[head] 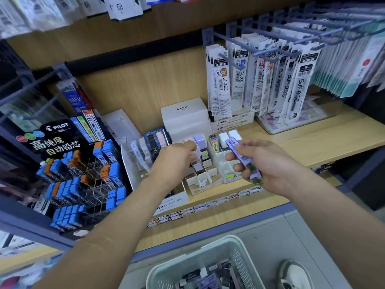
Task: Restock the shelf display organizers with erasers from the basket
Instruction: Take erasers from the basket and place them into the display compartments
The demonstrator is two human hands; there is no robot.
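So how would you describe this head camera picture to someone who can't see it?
A person's left hand reaches into a white divided organizer on a wooden shop shelf while the right hand holds a long purple eraser pack. A pale basket of more packs sits below.

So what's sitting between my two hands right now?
In the head view, the white divided organizer, part-filled with pastel erasers, lies between the left hand and right hand.
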